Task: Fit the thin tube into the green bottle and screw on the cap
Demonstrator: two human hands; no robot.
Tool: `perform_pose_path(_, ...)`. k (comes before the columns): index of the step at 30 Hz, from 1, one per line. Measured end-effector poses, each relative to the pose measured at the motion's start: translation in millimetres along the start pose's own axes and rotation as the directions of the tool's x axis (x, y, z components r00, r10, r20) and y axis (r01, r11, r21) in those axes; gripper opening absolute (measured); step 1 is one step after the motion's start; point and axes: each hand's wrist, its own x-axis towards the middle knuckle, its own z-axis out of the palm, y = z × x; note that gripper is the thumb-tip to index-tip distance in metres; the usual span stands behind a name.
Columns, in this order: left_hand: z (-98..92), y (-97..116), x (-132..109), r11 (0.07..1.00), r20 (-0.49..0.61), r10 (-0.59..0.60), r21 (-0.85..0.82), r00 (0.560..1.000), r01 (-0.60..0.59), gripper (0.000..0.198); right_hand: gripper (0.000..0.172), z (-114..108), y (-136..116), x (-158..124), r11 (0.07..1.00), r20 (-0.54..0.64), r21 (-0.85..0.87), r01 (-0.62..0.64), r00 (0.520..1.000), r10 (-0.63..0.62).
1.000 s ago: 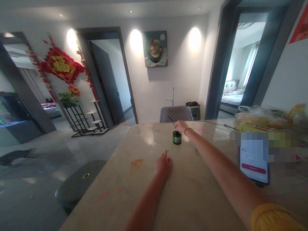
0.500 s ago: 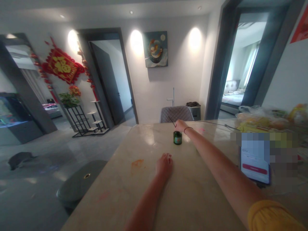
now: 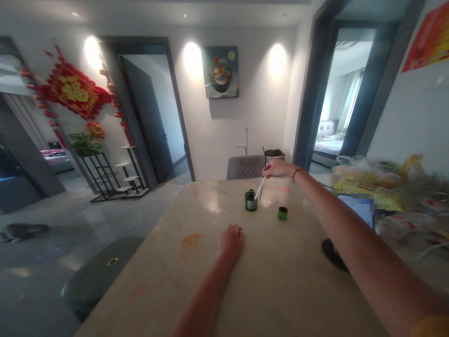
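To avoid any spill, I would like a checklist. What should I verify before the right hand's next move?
1. Small green glass bottle upright: ok.
2. Bottle's mouth uncapped: ok.
3. Green cylindrical cap standing apart from the bottle on the pale, glossy tabletop: ok.
4. Thin white stick held in the right hand: ok.
5. Stick's lower end clear of the bottle: cannot tell; they overlap in view.
6. Left hand away from the bottle: ok.

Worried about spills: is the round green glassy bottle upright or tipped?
Upright: the green bottle stands on the glossy beige table, its neck pointing up.
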Motion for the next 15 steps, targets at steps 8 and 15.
perform_pose_path(8,-3.7,4,-1,0.999,0.031,-0.011,0.032,0.999,0.01,0.03,0.01,64,47,-17,0.918,0.462,-0.161,-0.363,0.794,0.395)
perform_pose_path(15,-4.1,3,-1,1.0,0.04,-0.009,0.025,0.999,0.008,0.029,0.018,87,69,-12,0.916,0.274,-0.206,-0.343,0.879,0.391)
